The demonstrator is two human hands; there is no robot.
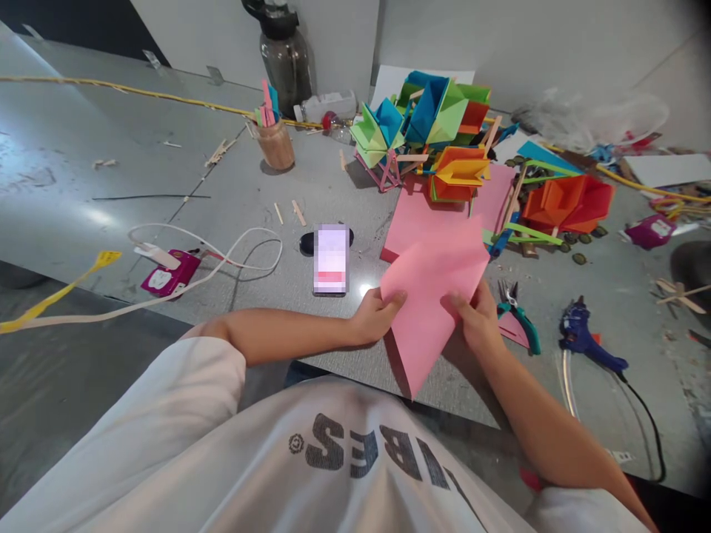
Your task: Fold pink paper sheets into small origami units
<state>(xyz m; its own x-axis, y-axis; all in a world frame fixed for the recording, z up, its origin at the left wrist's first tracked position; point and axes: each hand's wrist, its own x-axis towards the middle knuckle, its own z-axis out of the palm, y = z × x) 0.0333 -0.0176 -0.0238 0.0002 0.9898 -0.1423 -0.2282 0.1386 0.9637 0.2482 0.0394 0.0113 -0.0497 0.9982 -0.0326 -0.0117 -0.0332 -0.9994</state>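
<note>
A pink sheet of paper (433, 289) is held between my two hands above the table's front edge, one corner pointing down toward me. My left hand (378, 314) pinches its left edge, thumb on top. On the right edge, my right hand (476, 314) grips it the same way. Behind the sheet lies a stack of pink paper (411, 222), partly covered by it. Folded paper pieces in blue and green (433, 111) and in orange (458, 174) stand at the back of that stack.
A phone (331, 259) lies left of my hands. Pliers (519, 318) and a blue glue gun (589, 337) with its cord are at the right. A jar (275, 146), a dark bottle (286, 66) and a white cable (244, 237) are further left. Red folded paper (569, 203) sits back right.
</note>
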